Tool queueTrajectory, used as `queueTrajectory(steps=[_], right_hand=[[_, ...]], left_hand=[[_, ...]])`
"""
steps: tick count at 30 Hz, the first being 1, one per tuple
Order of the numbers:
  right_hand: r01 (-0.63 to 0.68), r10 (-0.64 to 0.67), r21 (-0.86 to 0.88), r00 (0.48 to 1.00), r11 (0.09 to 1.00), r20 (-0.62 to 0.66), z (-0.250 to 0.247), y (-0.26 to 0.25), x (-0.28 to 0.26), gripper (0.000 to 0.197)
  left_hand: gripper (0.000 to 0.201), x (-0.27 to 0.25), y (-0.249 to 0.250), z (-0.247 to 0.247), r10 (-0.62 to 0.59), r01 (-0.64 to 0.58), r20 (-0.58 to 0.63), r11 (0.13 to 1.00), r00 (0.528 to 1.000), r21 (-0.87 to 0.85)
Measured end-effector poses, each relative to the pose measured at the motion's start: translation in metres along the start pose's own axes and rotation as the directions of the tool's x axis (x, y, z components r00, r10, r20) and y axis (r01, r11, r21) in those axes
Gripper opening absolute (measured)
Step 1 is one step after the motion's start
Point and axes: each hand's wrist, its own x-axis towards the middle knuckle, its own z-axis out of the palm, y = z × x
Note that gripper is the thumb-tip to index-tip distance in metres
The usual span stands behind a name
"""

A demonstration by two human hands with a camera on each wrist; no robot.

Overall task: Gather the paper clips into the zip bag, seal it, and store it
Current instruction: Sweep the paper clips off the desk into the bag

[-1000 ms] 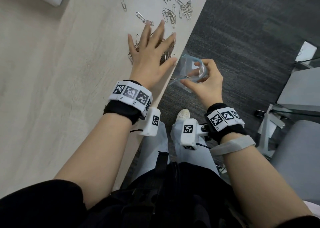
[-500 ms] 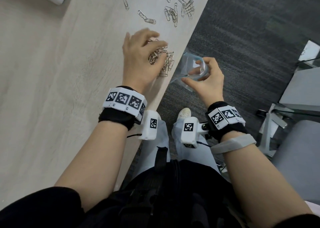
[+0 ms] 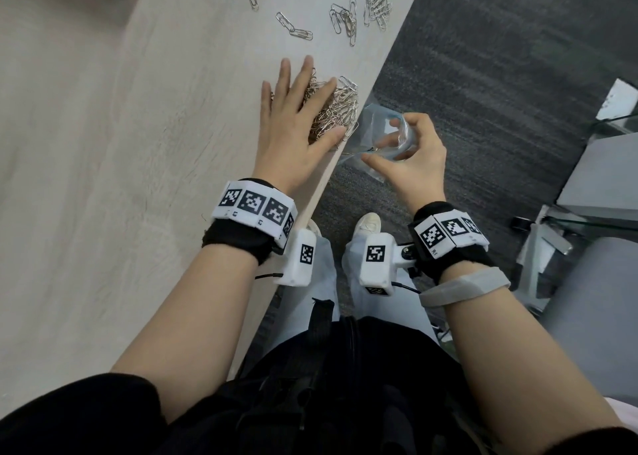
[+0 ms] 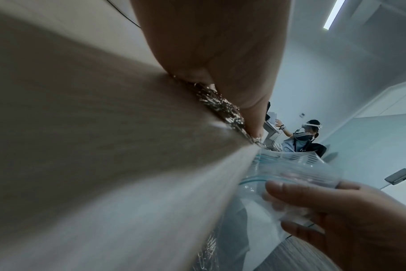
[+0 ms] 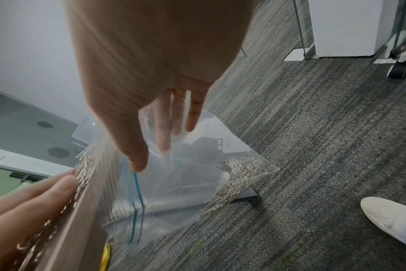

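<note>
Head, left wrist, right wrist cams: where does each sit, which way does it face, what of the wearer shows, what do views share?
Head: worn on the head, looks down at table; shows both forearms, left hand flat on a paper clip pile, right hand holding the zip bag.
Left wrist: low along the table edge, faces outward; shows left palm, right fingers.
Right wrist: looks down past the palm at carpet; shows left fingertips, a shoe.
Shared: zip bag, pile and both hands show in all three.

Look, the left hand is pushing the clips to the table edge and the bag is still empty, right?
Not quite. The zip bag is not empty: the right wrist view shows paper clips already heaped in its bottom corner. The left hand does lie flat on the pile at the table edge.
</note>
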Motion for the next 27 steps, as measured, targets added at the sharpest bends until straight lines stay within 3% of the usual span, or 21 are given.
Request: queueTrajectory(steps=[5,10,13,16,23,27], right_hand=[[0.003,-0.003,-0.01,1.0,1.0,0.004,0.001,0.0,0.001,0.052],[-0.001,0.001,-0.016,1.0,1.0,0.004,0.0,-0.001,0.002,0.051],[-0.012,0.012,-0.018,1.0,1.0,-0.002,0.0,-0.001,0.002,0.052],[-0.009,0.008,-0.022,1.0,1.0,-0.005,0.0,0.0,0.002,0.053],[-0.006,0.006,-0.017,1.0,1.0,-0.005,0.0,-0.002,0.004,0.052],[0.005,-0.005,-0.004,1.0,1.0,-0.013,0.001,-0.003,0.004,0.052]], left_hand=[[0.047,-0.001,0.001,0.005,0.079,-0.084,-0.046,0.991,0.996,-0.109],[0.053,0.002,0.009,0.0,0.033,-0.039,-0.083,0.997,0.996,-0.073],[0.057,0.013,0.02,-0.006,0.145,-0.146,0.012,0.986,0.989,0.077],[0.052,0.023,0.026,-0.004,0.211,-0.219,0.097,0.973,0.973,0.079],[0.029,0.024,0.022,0.0,0.26,-0.26,-0.067,0.965,0.963,0.008],[0.025,0.021,0.021,0.003,0.279,-0.282,-0.054,0.958,0.959,-0.056]])
